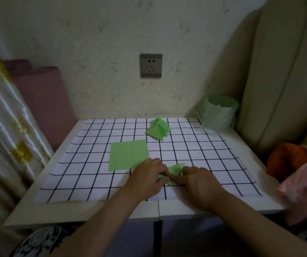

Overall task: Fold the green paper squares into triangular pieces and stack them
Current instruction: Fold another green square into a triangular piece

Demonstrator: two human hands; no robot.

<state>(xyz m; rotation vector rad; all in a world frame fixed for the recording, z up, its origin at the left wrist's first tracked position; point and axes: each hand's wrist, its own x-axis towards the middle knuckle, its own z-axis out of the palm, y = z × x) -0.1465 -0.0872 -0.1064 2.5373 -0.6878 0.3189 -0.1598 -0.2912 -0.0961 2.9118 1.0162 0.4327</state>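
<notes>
Pinching the half-folded piece (pixel 176 168) at its left edge: left hand (pixel 147 177), fingers curled over it. Right hand (pixel 199 184) has its fingertips on the same piece; press or grip, cannot tell. Piece lies on the cloth (pixel 214 164), near front. Squares (pixel 128 156) flat, just behind the left hand. Pile (pixel 158 129) of triangles farther back. Bin (pixel 217 113) at the far right corner.

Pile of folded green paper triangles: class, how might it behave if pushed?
The pile of folded green paper triangles looks light, so it would probably slide. Its pieces lie fanned and loose, so it would likely scatter.
</notes>
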